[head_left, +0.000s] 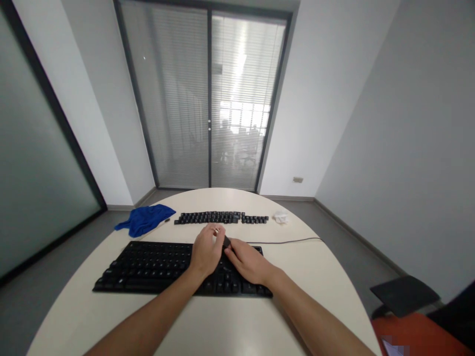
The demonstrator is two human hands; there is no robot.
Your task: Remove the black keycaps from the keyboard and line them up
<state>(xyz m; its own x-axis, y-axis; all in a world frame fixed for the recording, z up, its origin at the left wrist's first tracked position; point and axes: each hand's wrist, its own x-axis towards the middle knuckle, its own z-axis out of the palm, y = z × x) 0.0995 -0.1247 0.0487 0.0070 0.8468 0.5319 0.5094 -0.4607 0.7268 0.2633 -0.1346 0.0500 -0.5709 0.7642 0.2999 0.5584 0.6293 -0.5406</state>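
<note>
A black keyboard [156, 262] lies on the pale round table [315, 296]. Both hands are together above its right half. My right hand [248, 259] has its fingers closed on a small dark object [226, 242], too small to name. My left hand [207, 249] is beside it, fingers curled in a pinch near the object's upper end; a small light spot shows at the fingertips, and what they hold is unclear. Beyond the keyboard, loose black keycaps [210, 217] are laid out in rows, with a smaller group [255, 219] to their right.
A blue cloth [148, 219] lies at the table's left edge, with a thin brush-like tool [159, 226] beside it. Crumpled white tissue [281, 217] sits at the back right. A black cable [289, 242] runs off the right edge. An orange-seated chair [415, 331] stands at lower right.
</note>
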